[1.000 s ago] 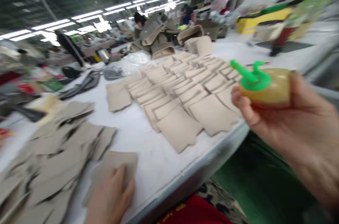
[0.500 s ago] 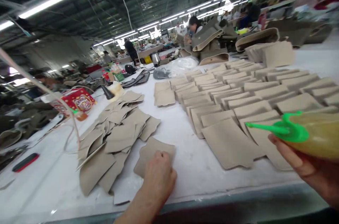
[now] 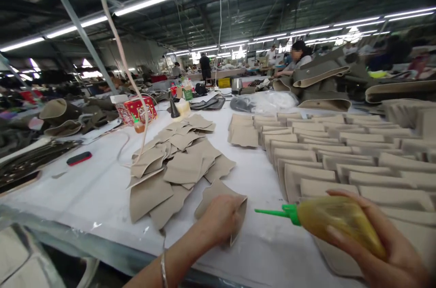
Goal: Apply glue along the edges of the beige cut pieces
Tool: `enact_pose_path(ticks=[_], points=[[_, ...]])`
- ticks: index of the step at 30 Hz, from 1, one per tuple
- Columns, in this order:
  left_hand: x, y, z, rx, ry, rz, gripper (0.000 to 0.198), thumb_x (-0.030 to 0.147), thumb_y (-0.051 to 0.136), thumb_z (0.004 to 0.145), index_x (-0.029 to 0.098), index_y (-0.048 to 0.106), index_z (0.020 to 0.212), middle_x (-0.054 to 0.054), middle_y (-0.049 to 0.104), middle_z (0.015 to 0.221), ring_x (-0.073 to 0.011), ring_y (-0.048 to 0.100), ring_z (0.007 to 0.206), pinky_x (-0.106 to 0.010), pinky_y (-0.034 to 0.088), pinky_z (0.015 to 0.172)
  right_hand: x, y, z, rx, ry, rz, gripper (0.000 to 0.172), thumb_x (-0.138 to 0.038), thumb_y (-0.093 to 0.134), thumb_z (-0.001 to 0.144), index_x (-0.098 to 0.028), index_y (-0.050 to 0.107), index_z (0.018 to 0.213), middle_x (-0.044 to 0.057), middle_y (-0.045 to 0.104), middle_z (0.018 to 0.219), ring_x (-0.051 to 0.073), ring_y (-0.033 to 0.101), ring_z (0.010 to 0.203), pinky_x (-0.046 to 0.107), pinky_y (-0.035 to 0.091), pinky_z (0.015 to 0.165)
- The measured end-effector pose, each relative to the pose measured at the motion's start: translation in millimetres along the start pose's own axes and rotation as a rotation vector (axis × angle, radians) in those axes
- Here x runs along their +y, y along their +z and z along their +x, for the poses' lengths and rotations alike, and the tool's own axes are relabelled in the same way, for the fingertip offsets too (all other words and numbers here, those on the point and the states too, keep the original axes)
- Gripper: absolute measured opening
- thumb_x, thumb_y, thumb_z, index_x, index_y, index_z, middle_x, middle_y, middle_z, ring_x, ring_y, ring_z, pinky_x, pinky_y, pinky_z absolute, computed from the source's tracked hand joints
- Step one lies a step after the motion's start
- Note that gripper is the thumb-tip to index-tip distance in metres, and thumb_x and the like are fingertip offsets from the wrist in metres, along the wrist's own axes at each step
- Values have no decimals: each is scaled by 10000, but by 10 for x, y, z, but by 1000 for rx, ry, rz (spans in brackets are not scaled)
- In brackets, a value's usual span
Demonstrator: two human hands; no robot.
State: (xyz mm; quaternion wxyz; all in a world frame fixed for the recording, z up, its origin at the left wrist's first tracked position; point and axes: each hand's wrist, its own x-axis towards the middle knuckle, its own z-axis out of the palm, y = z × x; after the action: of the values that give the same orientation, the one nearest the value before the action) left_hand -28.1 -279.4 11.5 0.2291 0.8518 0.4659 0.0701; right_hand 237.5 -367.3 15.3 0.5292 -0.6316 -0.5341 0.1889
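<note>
My right hand is wrapped round a yellowish squeeze bottle with a green nozzle that points left. My left hand is closed on the near edge of a beige fabric piece lying on the white table; that edge is lifted off the table. The nozzle tip is a short way right of this piece. A loose heap of similar beige pieces lies just behind and left of my left hand.
Rows of overlapping beige pieces cover the right of the table. A red box, a small bottle, a red-and-black object and a hanging hose are at the left. Other people work at the far tables.
The view swung left and down the table. My left hand lifted the edge of the beige piece it was pressing. The bottle came lower and closer, its nozzle now pointing at that piece.
</note>
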Motion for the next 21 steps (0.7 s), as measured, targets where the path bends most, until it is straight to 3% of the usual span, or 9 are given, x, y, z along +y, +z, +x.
enact_pose_path(ticks=[4, 11, 15, 21], points=[[-19, -14, 36, -7, -31, -32, 255, 95, 421, 832, 213, 641, 881, -39, 728, 948, -208, 650, 904, -269, 455, 810, 7, 144, 117, -84, -179, -65, 545, -566, 763, 741, -327, 591, 1199, 48, 663, 1139, 307, 693, 920, 332, 617, 739], [-43, -8, 45, -26, -38, -85, 279, 130, 422, 853, 228, 665, 952, -39, 734, 1006, -227, 649, 968, -283, 460, 839, -97, 381, 180, -201, -389, -202, 465, -468, 719, 849, -271, 547, 1233, 51, 680, 1110, 249, 701, 909, 242, 603, 690], [-58, 0, 52, -14, -25, -98, 308, 126, 430, 822, 226, 680, 970, -43, 740, 1002, -239, 662, 964, -298, 475, 832, -98, 451, 233, -170, -450, -222, 412, -477, 700, 860, -277, 569, 1195, 44, 677, 1092, 234, 700, 891, 233, 590, 694], [-64, 2, 53, -25, -41, -95, 338, 131, 436, 814, 227, 697, 1005, -48, 742, 995, -238, 666, 955, -302, 484, 840, 29, 422, 221, -246, -470, -270, 449, -463, 710, 856, -304, 529, 1235, 31, 662, 1109, 220, 697, 898, 217, 579, 727]])
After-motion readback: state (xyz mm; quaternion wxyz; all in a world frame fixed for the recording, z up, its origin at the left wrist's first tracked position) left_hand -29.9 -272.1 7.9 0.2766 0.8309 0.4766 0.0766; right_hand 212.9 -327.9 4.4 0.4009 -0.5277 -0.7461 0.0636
